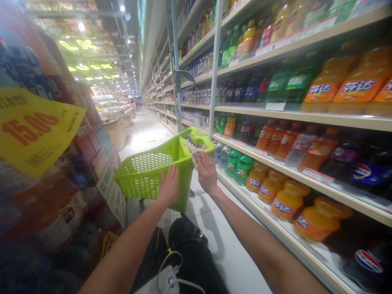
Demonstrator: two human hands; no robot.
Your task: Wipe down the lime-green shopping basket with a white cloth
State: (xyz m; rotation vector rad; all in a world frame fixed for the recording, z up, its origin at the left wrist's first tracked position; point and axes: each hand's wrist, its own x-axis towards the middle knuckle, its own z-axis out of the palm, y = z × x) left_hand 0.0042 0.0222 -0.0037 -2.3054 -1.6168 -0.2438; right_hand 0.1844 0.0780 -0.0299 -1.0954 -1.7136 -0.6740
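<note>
The flat, empty left hand touched the lime-green perforated plastic cart; the loosely bent right hand held a crumpled white cloth, which slack fingers could drop.

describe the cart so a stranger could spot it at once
Find the drink shelves filling the right side. In the aisle beside them, at the person's left hand, stands the cart. Unlike the green bottles, it is lime green with holed sides.

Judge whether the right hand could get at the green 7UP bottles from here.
Probably yes: nothing visible stands between the right hand and the green 7UP bottles, though that hand seems to press a white wad against the cart.
</note>
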